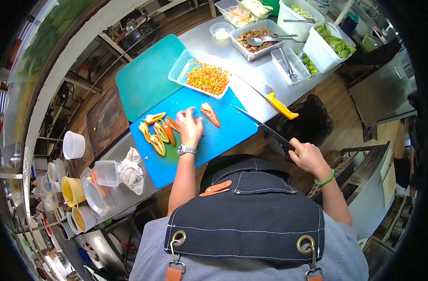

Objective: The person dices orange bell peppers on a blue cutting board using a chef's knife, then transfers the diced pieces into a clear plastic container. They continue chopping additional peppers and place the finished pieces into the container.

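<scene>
Over the blue cutting board (223, 136), my left hand (190, 127) is open with loosely bent fingers, and nothing shows in it. Several halved chili peppers (161, 133), yellow-green to orange-red, lie cut side up just left of it. One red pepper half (210, 115) rests apart, to the right of my fingers. My right hand (307, 155) grips a knife (274, 133) by its handle, off the board's right side. The long blade points left, its tip near the board's right edge. A clear tub (177, 74) of diced orange-red pepper (208, 78) stands at the board's far edge.
A second knife with a yellow handle (282, 107) lies on the steel table. A green board (148, 75) adjoins the blue one. Far right stand a browned-food tub (251, 55), limes (309, 64) and lettuce (335, 44). A crumpled cloth (131, 171) and plastic containers (106, 173) sit left.
</scene>
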The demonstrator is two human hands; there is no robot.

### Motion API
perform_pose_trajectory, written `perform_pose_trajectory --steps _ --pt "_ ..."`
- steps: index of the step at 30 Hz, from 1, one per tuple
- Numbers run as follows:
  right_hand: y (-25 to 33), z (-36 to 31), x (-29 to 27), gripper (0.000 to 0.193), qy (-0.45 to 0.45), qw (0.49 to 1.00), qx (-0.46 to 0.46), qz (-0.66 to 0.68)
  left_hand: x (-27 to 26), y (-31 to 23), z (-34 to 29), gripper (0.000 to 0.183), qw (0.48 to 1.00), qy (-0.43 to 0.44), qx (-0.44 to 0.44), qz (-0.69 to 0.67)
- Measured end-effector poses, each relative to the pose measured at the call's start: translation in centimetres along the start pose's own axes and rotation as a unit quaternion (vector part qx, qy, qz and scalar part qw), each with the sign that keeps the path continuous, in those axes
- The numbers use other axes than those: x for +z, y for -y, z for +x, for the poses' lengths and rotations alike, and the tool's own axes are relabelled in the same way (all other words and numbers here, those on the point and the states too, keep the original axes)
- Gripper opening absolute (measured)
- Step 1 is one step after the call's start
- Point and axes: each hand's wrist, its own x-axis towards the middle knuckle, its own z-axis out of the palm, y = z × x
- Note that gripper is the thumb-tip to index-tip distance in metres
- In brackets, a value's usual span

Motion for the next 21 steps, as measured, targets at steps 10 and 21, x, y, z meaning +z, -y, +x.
perform_pose_trajectory --steps 10,21 --pt "-0.4 3.1 5.1 0.042 -0.181 0.976 0.056 0.107 0.8 -4.8 1.5 0.060 0.988 0.085 0.055 0.112" --pt "2.9 17.7 5.9 0.040 -0.287 0.950 -0.018 0.124 -1.2 -7.6 0.2 0.058 0.915 0.236 0.103 -0.311"
